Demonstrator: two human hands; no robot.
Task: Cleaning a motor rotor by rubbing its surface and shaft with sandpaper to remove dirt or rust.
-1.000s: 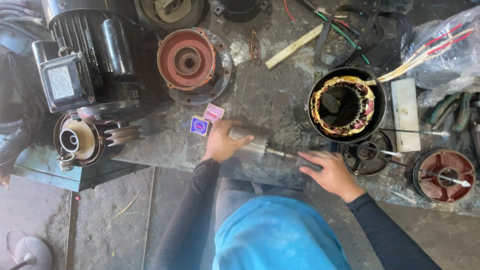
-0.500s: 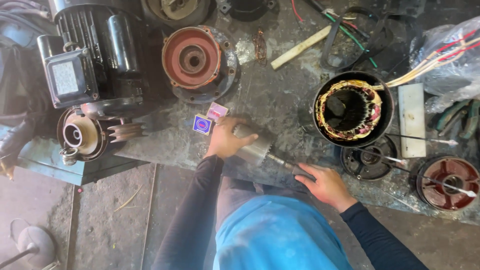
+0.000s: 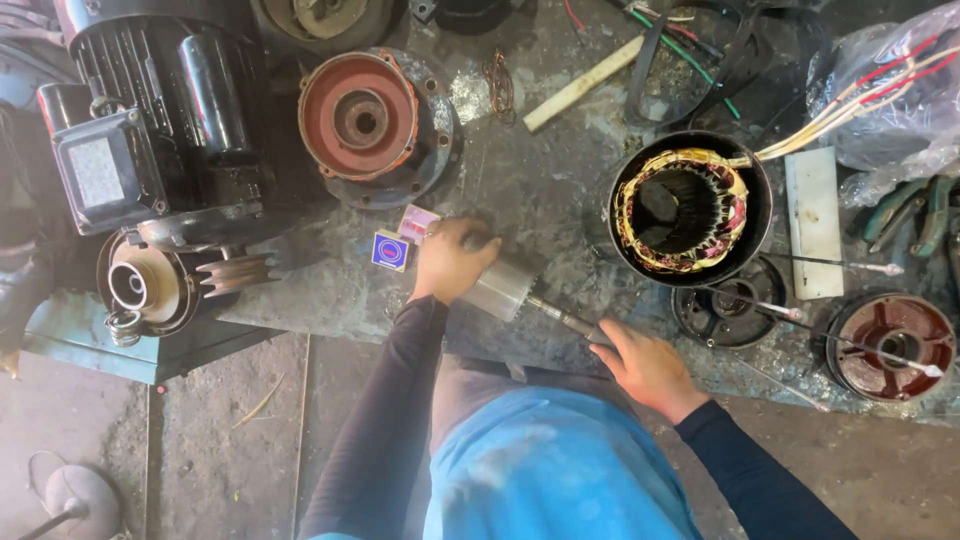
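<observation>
Holding the motor rotor (image 3: 500, 288) with both hands, I keep it just above the near edge of the counter (image 3: 540, 200). My left hand (image 3: 450, 262) sits on top of the fat silver part, and my fingers (image 3: 470, 240) are curled tight around it. My right hand (image 3: 645, 365) grips the thin shaft (image 3: 565, 318) at the other end, fingers closed on it too. The rotor's long way runs from upper left to lower right, from my left hand down to my right hand. The heavy end is by my left hand, so that hand is nearer to the big part.

Just beside my left hand lie two small boxes (image 3: 400, 240), one blue and one pink. Past them sits a red round end cover (image 3: 365, 115). To the right stands the black stator (image 3: 690, 205) with copper wire wound inside, open end up, near my right hand. Another red cover (image 3: 890, 345) lies farther right. A big black motor (image 3: 160, 120) stands well apart on the left.
</observation>
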